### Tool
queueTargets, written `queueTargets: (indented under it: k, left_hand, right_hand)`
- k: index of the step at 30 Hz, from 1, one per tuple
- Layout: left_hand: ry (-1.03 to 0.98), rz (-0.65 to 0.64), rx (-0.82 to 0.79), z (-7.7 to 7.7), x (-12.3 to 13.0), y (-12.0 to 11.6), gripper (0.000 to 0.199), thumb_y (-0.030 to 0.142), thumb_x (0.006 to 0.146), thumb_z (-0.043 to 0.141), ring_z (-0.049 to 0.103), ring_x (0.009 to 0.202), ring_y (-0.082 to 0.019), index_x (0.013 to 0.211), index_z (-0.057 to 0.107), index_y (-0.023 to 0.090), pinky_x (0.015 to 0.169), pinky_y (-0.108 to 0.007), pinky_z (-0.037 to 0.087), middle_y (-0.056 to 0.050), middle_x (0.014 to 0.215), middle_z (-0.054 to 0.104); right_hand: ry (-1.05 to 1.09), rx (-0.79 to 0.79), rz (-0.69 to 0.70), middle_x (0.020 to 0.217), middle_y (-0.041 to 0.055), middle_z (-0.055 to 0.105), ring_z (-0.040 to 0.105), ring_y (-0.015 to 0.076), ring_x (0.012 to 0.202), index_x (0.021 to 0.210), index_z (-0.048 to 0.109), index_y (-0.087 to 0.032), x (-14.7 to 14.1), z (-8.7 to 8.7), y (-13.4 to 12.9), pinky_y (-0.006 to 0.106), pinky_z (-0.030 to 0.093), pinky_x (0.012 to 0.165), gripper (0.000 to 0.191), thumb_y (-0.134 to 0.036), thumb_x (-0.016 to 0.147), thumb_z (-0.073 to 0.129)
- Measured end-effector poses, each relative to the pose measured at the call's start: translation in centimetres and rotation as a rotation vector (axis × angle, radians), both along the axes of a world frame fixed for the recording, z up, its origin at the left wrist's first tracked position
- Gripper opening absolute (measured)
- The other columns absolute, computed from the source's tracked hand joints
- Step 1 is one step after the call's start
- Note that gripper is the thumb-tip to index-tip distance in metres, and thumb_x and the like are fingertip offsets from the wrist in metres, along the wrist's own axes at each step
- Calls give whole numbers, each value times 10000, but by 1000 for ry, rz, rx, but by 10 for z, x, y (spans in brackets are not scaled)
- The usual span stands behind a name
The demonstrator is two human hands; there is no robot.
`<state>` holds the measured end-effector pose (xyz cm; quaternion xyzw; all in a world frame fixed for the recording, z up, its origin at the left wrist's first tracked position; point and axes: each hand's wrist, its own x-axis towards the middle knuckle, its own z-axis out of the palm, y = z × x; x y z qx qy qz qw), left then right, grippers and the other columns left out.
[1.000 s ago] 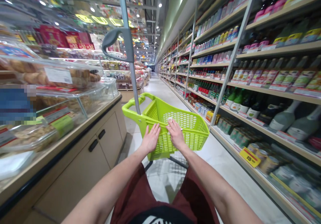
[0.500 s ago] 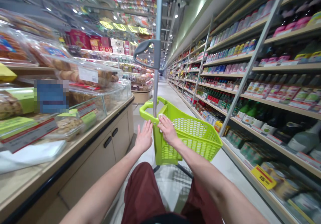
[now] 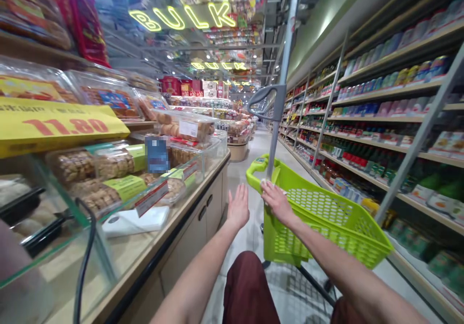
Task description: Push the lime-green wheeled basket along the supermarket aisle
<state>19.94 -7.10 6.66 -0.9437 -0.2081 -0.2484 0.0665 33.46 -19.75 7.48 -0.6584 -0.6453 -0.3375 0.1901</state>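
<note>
Currently, the right hand (image 3: pixel 278 202) is resting bent fingers, grip unclear, by 1 white scrap (image 3: pixel 263 183) at the near-left corner of 1 green cart (image 3: pixel 340 227); the left hand (image 3: pixel 238 207), fingers straight, is holding nothing beside it.

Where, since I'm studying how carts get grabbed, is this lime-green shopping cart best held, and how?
Probably by the looped handle, coming from the picture's left, fingers wrapped around its bar: the loop juts out beyond the basket, with an opening inside it that fingers could pass through.
</note>
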Motion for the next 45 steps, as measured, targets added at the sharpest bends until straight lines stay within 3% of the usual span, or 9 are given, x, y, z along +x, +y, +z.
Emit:
queueTargets:
  k: [2,8,16,25,28,35,38,41,45]
  left_hand:
    - [-6,-23,-3,7,1,-3,723,136,662,389,11,1314,-214,1340,144,81,1042,-508,54,-105,1435,77]
    - [-10,-84,14,20,3,-9,692,166,685,381,-1,1314,-225,1332,158,61,1037,-527,67,-125,1431,82]
    - [-8,-34,55,27,21,-14,710,132,656,379,20,1314,-218,1330,167,66,1033,-527,51,-114,1434,72]
    - [55,-36,71,48,35,-21,665,145,659,383,76,1308,-244,1307,248,78,1018,-552,28,-119,1423,145]
    - [116,-68,66,54,37,-26,654,142,649,398,125,1299,-252,1291,287,86,1015,-558,25,-129,1406,205]
    - [156,-122,93,62,30,-37,604,229,637,481,256,1245,-298,1222,391,106,1009,-567,6,-162,1346,324]
    - [150,-180,109,59,23,-39,559,264,649,490,296,1225,-282,1189,425,136,1017,-556,2,-143,1323,362]
    - [106,-188,93,58,22,-32,565,273,675,465,270,1243,-262,1222,382,160,1015,-563,33,-116,1316,383]
    - [58,-136,90,63,32,-13,613,239,667,446,207,1277,-247,1260,326,142,1007,-570,46,-124,1376,286]
  right_hand:
    - [-7,-40,-12,1297,77,417,173,195,1287,881,616,-169,1,-1,3,473,258,1004,229,-102,834,402]
    - [44,-265,64,1237,44,489,316,178,1232,810,638,-209,-8,-53,-18,424,329,980,271,-110,828,386]
    - [235,235,-81,1298,92,412,273,183,1253,1169,495,-157,12,10,-6,435,292,1001,472,-16,749,334]
    - [297,177,-243,1188,99,519,415,190,1152,1129,530,-159,54,-42,-77,409,344,953,504,5,689,345]
    - [263,210,-242,1160,106,537,430,195,1135,1105,548,-157,51,-14,-79,401,356,944,477,-7,701,344]
    - [-1,325,-98,1338,56,359,157,198,1290,1234,425,-188,12,143,-21,444,173,1038,493,-29,777,332]
    - [-102,262,-54,1340,56,358,125,193,1298,1215,435,-187,10,184,1,468,136,1041,442,-39,815,319]
    - [-172,150,-84,1313,92,393,172,215,1287,1163,481,-156,14,190,15,483,144,1036,382,-45,819,357]
    - [-229,-31,-96,1267,110,447,254,242,1256,1089,540,-145,18,147,18,465,205,1025,324,-64,788,452]
